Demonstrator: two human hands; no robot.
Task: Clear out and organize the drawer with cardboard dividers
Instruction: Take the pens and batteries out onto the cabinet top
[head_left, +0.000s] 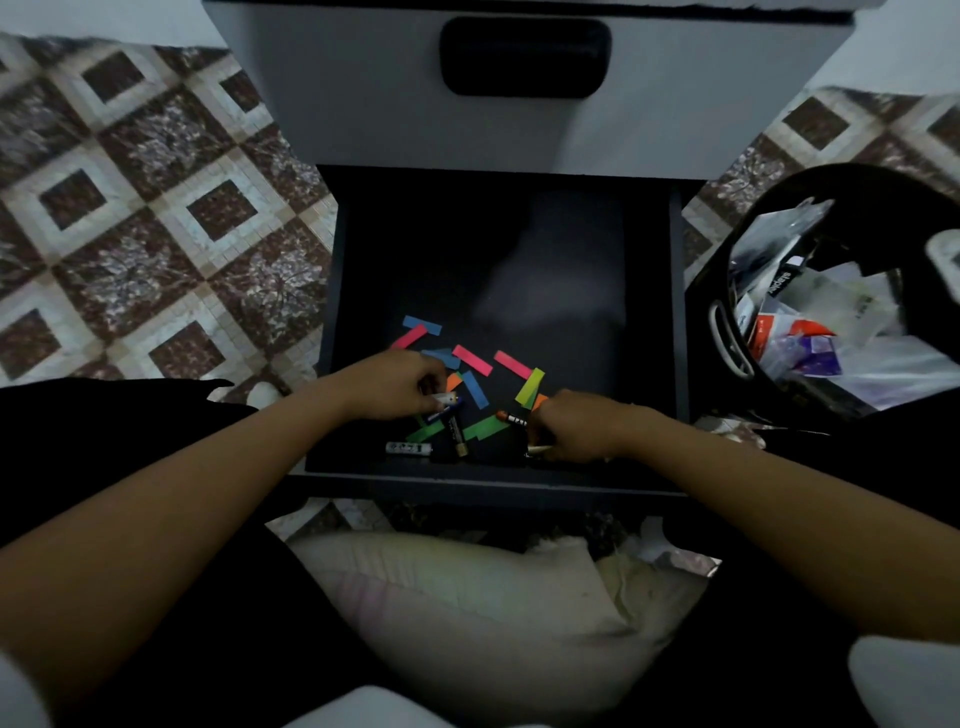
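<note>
Closest to the lens lies one pale cushion (467, 613), between two bare forearms that reach forward into the open dark drawer (649, 322).

The left hand (400, 384) has its fingers curled, pinching a white-tipped battery (448, 400) at the fingertips. The right hand (576, 426) is also curled, and its fingertips hold an orange-capped battery (511, 418). Something slim and pale shows under that hand, but I cannot tell what it is.

Just nearer than the left hand two loose batteries lie on the drawer floor: a white-labelled battery (408, 448) and, touching it, a black battery (456, 439) with a gold end.

Coloured paper strips (471, 359) are scattered between and just beyond the two hands. About eleven can be counted: three pink, three blue, two orange, two green and one yellow-green. Some are partly hidden by the fingers.

Well beyond the right hand, outside the drawer, stands one black bin (883, 182) filled with wrappers and plastic. Beyond both hands a grey cabinet front (363, 104) carries one dark handle (524, 57). Patterned tiles (156, 208) spread out past the left hand.
</note>
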